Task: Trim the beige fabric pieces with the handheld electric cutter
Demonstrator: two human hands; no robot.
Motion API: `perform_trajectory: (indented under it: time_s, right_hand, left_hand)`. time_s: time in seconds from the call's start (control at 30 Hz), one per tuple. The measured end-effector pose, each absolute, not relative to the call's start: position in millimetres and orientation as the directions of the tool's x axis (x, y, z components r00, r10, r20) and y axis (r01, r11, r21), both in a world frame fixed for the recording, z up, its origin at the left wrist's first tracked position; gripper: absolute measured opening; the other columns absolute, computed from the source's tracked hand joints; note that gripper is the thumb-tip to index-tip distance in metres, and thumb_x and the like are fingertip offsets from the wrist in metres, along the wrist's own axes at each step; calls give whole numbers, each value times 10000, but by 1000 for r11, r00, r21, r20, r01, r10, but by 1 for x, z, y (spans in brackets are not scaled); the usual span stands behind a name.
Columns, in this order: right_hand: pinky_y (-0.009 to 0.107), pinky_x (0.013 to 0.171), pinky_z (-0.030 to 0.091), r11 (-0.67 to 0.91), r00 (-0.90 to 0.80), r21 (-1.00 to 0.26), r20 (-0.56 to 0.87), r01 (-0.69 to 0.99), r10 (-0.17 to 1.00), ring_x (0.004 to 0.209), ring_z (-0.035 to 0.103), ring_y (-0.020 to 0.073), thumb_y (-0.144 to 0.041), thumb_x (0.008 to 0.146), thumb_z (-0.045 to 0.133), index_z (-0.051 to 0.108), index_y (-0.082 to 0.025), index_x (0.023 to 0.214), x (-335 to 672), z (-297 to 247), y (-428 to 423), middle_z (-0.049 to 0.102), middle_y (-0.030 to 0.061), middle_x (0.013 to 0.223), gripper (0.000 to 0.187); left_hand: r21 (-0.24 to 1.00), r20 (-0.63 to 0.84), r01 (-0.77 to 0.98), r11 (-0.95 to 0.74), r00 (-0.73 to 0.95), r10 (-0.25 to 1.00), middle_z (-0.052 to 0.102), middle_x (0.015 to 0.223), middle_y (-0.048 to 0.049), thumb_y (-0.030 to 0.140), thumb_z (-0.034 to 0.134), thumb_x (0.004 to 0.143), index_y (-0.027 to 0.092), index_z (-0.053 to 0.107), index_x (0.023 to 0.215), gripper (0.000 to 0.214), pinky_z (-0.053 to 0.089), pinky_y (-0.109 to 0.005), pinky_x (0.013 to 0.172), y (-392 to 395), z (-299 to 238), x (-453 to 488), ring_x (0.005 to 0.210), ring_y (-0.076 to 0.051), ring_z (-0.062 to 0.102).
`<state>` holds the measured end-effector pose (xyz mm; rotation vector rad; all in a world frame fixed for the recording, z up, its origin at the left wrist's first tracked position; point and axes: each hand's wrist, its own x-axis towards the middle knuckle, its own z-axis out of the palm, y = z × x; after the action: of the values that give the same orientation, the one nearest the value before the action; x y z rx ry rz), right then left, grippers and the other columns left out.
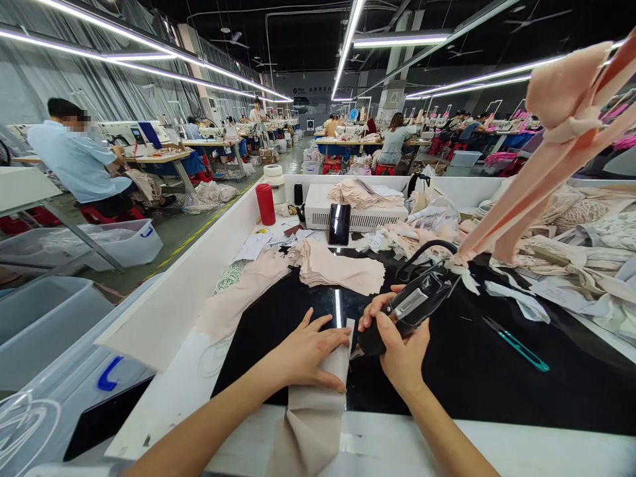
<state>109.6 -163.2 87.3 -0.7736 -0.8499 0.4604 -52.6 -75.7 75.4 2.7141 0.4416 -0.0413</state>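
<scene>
My left hand (315,351) lies flat with its fingers spread on a strip of beige fabric (313,424), which runs over the front edge of the black work surface (477,371). A narrow pale straight edge shows beside my fingertips, along the fabric's right side. My right hand (402,344) is wrapped round a black hand-held electric cutter (415,301). Its lower end is close to the fabric's right edge; whether it touches the cloth I cannot tell. Pink fabric strips (527,199) tied to the cutter's rear run up to the right. Behind my hands lies a stack of cut pink fabric pieces (342,268).
Teal-handled snips (519,344) lie on the right. At the back are a white vented box (318,215), a phone (339,224) and a red thread cone (265,204). Heaped fabric (571,225) fills the right side. A low white wall (199,265) borders the left.
</scene>
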Motion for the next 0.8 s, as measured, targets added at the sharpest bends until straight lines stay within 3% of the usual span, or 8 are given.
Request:
perform_trajectory:
  time_s: [0.33,0.8]
  right_hand:
    - [280,565,557,662,558,-733,486,-158,672,653,647,136,-258,885,753,536,-292,1172,103,85,-175,622,-39,842,362]
    - [283,575,564,670,546,-730,511,-132,664,634,629,128,-271,898,741,543,-287,1172,100,91,-181,614,-43,825,338]
  left_hand:
    - [387,-66,282,-878,958,278,457,1608,-80,538,812,852,298,491,1490,753,114,-776,1217,-73,70,-54,1537,-436,296]
    - [394,-59,272,-878,961,271,451,1614,-64,555,822,845,298,476,1514,796,112,-775,1220,-72,67,-54,1534,-429,303]
